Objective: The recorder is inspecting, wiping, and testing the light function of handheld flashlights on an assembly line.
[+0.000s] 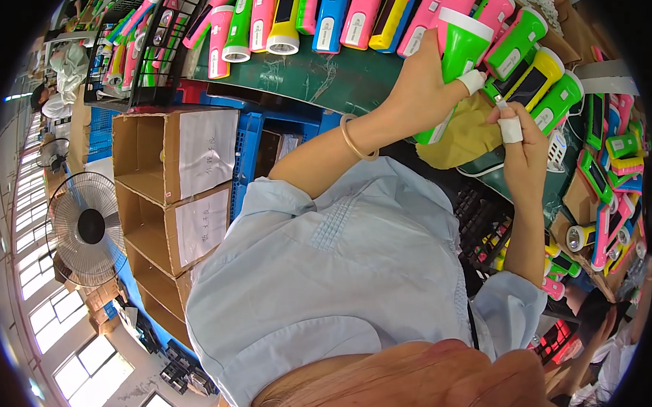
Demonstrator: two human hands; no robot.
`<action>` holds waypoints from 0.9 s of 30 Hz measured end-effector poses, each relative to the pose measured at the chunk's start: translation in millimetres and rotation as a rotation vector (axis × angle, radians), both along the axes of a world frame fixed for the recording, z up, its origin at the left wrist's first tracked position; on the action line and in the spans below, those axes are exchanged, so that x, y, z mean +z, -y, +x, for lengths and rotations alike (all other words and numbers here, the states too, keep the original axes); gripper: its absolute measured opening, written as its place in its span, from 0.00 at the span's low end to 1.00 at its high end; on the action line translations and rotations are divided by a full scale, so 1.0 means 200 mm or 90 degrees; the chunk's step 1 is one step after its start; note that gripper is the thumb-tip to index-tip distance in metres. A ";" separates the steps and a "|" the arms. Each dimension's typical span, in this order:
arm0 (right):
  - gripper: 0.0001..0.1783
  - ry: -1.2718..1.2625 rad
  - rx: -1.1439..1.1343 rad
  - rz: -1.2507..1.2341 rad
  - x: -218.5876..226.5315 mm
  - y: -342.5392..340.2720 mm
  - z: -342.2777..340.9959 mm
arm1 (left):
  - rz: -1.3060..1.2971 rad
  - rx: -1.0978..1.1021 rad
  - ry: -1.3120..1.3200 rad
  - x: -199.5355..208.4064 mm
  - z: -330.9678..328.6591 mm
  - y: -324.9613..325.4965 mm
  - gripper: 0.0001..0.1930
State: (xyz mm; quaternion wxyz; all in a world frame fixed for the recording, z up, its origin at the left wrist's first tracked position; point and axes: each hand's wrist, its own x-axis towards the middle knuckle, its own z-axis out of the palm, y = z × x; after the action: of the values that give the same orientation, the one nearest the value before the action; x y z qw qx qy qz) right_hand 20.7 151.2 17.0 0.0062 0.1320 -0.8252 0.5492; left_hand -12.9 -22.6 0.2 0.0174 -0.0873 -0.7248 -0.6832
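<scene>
At the cloth's (464,143) far left, the left grip (426,85) clasps the green torch (462,51); at its right, the right grip (526,143) pinches a small plug (500,100). The torch looks light, stiff, slightly slippery; its body seems the best hold.

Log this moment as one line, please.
left hand: holds green flashlight | right hand: pinches small metal-tipped piece | nearby: yellow cloth, white power strip | beyond: flashlight row on green table
</scene>
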 end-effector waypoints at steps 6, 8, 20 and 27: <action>0.13 0.031 0.032 -0.068 0.10 0.01 -0.03 | 0.069 -0.208 0.025 0.07 0.00 0.04 0.35; 0.13 0.066 0.045 -0.139 0.13 0.00 -0.05 | 0.055 -0.205 0.001 0.08 0.00 0.05 0.36; 0.13 -0.028 0.011 0.128 0.14 0.06 -0.08 | -0.077 -0.124 0.031 0.06 0.04 0.01 0.31; 0.13 -0.048 -0.003 0.174 0.18 0.06 -0.08 | -0.112 -0.069 0.004 0.04 0.04 -0.02 0.33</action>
State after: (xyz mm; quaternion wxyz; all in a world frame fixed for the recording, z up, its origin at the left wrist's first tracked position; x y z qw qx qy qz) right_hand 5.2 139.8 52.4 0.0207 0.1505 -0.8917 0.4263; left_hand -5.8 -19.2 8.2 -0.0297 -0.1256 -0.7764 -0.6168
